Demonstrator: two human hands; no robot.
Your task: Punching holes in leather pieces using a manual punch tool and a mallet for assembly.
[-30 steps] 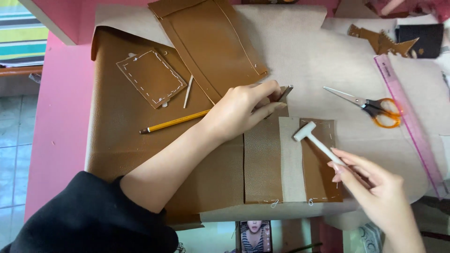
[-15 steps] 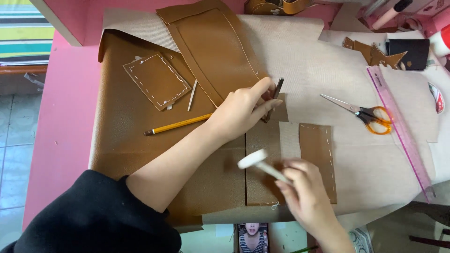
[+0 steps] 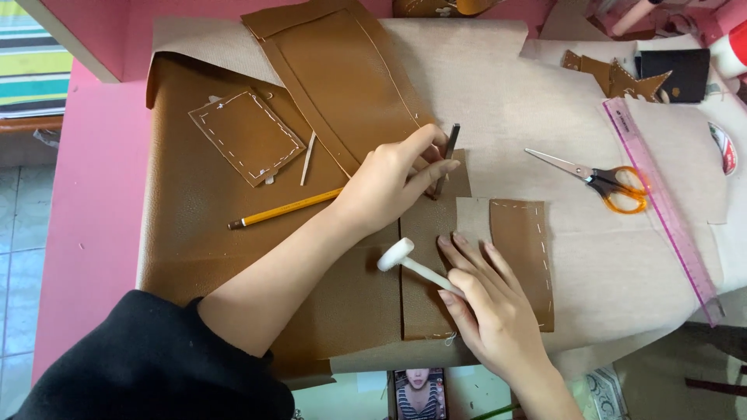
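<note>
Left hand [image 3: 393, 183] pinches punch [image 3: 447, 155] upright on leather [image 3: 436, 233]; right hand [image 3: 486, 299] closed around mallet [image 3: 405, 258], head just above leather.

left hand [image 3: 389, 183] holding punch [image 3: 447, 155] upright on leather [image 3: 436, 225], right hand [image 3: 486, 299] gripping mallet [image 3: 408, 260]

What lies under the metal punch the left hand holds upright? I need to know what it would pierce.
The punch tip stands on a brown leather strip, which lies on beige fabric. The left hand hides part of the strip; anything beneath the fabric is covered.
</note>
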